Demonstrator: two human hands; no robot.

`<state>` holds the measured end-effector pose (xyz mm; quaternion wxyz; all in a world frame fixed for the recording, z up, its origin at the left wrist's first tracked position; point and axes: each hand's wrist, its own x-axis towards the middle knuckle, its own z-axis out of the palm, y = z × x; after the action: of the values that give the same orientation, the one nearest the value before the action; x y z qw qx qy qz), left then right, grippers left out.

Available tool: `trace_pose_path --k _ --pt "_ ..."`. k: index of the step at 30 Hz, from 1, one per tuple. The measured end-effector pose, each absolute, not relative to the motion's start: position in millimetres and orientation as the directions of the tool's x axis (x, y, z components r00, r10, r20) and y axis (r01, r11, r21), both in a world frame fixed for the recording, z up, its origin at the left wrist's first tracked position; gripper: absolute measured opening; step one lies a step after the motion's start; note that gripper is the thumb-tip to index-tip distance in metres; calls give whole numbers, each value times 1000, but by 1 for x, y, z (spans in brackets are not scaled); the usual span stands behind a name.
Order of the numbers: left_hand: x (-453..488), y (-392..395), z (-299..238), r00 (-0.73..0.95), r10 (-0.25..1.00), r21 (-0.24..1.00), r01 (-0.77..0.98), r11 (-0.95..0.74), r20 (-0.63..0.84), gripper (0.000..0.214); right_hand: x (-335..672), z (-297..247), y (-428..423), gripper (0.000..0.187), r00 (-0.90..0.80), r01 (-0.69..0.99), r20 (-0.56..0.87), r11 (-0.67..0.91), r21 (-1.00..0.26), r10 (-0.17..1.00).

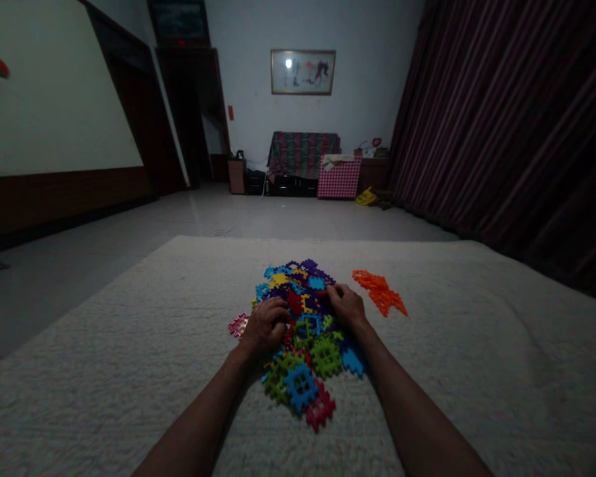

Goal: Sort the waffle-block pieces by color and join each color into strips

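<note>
A heap of interlocking plastic toy pieces (326,356) with notched edges, in blue, green, yellow, red and purple, lies in front of me. My left hand (268,322) rests on the heap's left side, fingers loosely bent and thumb a little apart, with nothing visible in its grasp. Over at the right side, my right hand (346,305) has its fingertips closed on the edge of a dark red plastic piece (322,293), partly hidden by the fingers. A pink piece (238,325) lies just left of my left hand. Several orange pieces (381,291) form a separate group beyond my right hand.
Everything lies on a pale, fuzzy blanket (144,344) whose far edge meets the tiled floor (203,215). Across the room are a cloth-draped seat (302,154) and a checked cloth (338,179). A dark curtain (481,132) hangs along the right.
</note>
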<state>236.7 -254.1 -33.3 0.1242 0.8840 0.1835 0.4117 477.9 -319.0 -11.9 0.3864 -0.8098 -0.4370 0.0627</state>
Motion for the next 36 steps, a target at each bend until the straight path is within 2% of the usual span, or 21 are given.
trace_pose_path --k 8,12,16,19,24,27,33,36 --pt "238 -254 -35 581 413 352 221 -909 701 31 454 -12 -312 28 479 641 305 -91 -762 823" --pt "238 -254 -36 584 416 349 230 -909 698 32 461 -8 -312 33 479 602 405 44 -797 779" --pt "237 -255 -32 603 413 346 232 -909 683 30 482 -9 -322 35 591 562 390 -14 -827 706" --pt "237 -256 -29 620 407 339 232 -912 671 27 491 -16 -340 37 598 558 347 -65 -827 722" --pt "239 -256 -31 625 437 338 279 -899 647 24 487 -32 -378 41 579 591 353 -80 -803 735" --pt "239 -255 -32 620 459 350 299 -888 637 24 478 -42 -395 43 529 654 374 -85 -752 762" --pt "238 -257 -27 636 506 339 375 -863 583 25 461 -50 -404 35 353 877 519 -83 -472 778" --pt "237 -258 -25 643 518 318 409 -855 565 23 460 -50 -403 32 331 899 532 -90 -428 780"
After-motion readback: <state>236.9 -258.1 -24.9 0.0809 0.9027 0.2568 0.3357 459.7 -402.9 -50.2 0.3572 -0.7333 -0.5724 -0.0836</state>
